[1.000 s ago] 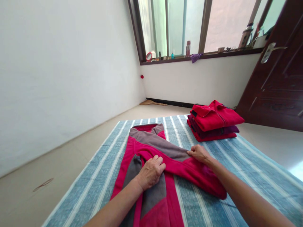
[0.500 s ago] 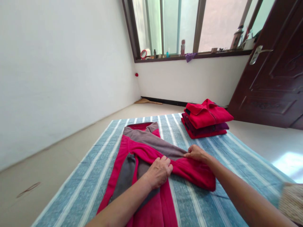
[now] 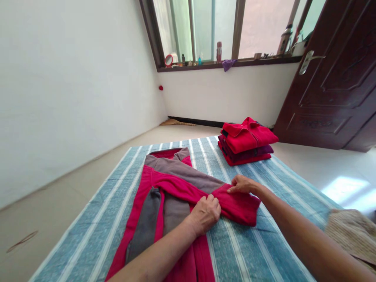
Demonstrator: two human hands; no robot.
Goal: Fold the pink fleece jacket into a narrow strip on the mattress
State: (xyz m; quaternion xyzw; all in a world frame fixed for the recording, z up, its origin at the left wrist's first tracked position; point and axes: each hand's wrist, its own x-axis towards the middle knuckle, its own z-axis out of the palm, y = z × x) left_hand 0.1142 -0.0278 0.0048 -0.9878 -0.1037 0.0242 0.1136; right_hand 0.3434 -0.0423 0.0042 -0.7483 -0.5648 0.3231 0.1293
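Seemingly to be kept straight, the sleeve of the pink-and-gray jacket lying on the striped cloth is gripped along its lower edge by the curled left hand and pinched at its upper edge by the right hand.

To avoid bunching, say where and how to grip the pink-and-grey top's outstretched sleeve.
Probably pinch the sleeve at its free end, from the right: it juts rightward past the top's body, leaving that end uncovered beside the right hand.
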